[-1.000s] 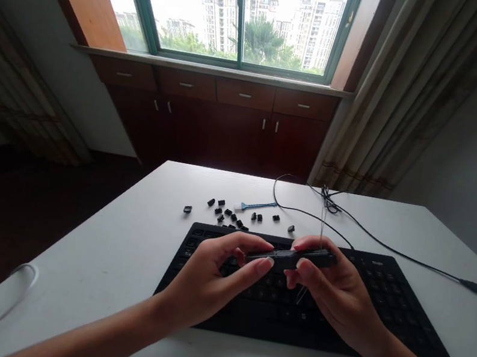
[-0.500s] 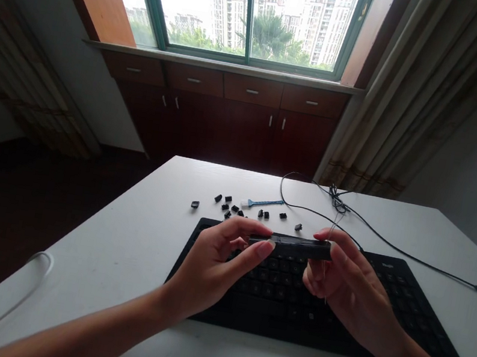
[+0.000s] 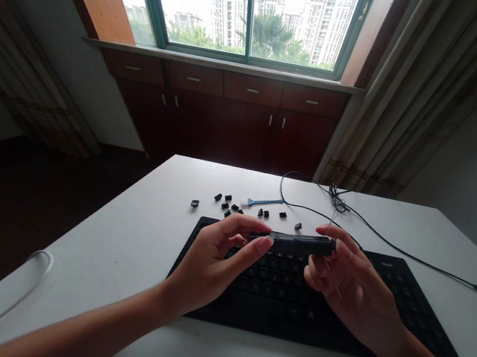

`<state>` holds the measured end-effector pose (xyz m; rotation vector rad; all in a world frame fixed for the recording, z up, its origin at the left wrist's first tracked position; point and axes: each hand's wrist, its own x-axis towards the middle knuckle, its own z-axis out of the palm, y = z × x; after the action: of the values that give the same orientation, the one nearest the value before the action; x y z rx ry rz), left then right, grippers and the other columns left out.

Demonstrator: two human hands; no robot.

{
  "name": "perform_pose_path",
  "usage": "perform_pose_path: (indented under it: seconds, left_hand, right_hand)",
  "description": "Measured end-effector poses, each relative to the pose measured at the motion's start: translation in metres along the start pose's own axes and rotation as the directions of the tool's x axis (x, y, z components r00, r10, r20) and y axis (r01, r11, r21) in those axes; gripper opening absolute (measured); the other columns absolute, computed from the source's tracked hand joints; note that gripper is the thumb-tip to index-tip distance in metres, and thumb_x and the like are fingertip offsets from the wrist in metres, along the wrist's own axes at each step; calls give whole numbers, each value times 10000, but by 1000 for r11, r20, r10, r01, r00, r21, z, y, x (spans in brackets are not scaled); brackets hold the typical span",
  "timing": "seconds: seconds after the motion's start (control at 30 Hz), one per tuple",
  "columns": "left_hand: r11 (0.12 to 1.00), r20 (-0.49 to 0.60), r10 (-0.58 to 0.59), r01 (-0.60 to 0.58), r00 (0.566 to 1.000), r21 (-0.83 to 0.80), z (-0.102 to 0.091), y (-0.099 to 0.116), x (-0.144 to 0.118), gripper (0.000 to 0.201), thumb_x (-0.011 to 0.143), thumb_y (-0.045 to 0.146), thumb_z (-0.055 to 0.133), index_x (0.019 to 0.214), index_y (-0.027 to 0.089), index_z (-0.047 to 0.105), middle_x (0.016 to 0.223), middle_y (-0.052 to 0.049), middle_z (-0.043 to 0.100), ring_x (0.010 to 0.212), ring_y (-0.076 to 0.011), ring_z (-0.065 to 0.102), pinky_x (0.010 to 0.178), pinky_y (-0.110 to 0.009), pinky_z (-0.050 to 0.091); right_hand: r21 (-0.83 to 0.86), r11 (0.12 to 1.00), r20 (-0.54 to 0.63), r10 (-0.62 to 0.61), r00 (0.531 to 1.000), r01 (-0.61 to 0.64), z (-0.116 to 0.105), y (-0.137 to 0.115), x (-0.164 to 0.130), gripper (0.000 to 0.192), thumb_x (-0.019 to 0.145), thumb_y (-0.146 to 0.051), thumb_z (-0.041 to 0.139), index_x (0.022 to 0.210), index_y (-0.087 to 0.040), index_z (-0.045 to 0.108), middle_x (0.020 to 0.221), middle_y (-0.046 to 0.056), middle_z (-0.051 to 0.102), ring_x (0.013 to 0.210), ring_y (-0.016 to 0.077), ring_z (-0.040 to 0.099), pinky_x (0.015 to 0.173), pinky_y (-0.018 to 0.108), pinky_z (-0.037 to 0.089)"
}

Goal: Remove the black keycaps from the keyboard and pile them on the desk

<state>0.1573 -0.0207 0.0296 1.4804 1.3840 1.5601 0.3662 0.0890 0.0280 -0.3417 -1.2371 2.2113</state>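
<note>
A long black keycap, shaped like a spacebar [image 3: 296, 242], is held level above the black keyboard [image 3: 260, 323]. My left hand [image 3: 218, 260] is closed, pinching the keycap's left end between thumb and fingers. At the other end, my right hand [image 3: 351, 283] has its thumb and forefinger around the keycap, with the remaining fingers curled below. Thin wire [image 3: 330, 223] stands up beside the right fingertips, and a fine strand also shows below them. How the wire is held is partly hidden by the fingers.
Several small black keycaps [image 3: 266, 214] lie behind the keyboard, near a blue brush [image 3: 264, 202] with white bristles. A bundled black cable [image 3: 338, 199] runs across the white table [image 3: 116, 255] to the right. A white cable [image 3: 11, 305] hangs over the left edge.
The right end of the keycap has tipped up slightly and shows more beside the right thumb. The wire has tilted, its lower strand swinging right. My left hand keeps its grip.
</note>
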Motion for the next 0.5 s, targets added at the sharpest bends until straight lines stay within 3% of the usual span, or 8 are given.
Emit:
perform_pose_path:
  seconds: [0.13,0.23,0.37,0.5]
  left_hand:
    - [983,-5,111,-109,994,146,-5,-5,2,190,921,235,660,1110,255,655,974,5,678,828,-97,641,711,-204,547]
    - [916,15,246,-238,969,323,-11,-7,4,220,892,187,692,1105,231,653,968,1,682,794,-90,618,718,-219,531]
    - [777,153,450,-470,880,418,-19,-8,10,274,871,119,701,1133,170,635,998,-40,694,882,-121,641,769,-255,557]
    - [590,305,574,-642,760,489,-31,-7,17,330,848,100,725,1158,147,621,1022,-60,715,932,-147,658,810,-295,578]
  right_hand:
    - [16,999,-30,33,999,-32,1,-2,2,232,946,-321,567,1141,-241,666,761,-9,560,671,104,503,667,253,442]
    - [8,999,-67,44,997,-44,1,-1,4,235,945,-316,556,1117,-219,683,779,4,585,687,111,517,675,256,455]
    - [-69,996,-112,50,992,-58,0,0,5,254,954,-358,545,1082,-203,700,756,9,609,672,117,544,639,248,459]
    - [-304,948,-139,56,989,-96,-7,-3,7,365,965,-483,498,1065,-198,704,776,35,663,679,150,587,655,285,479]
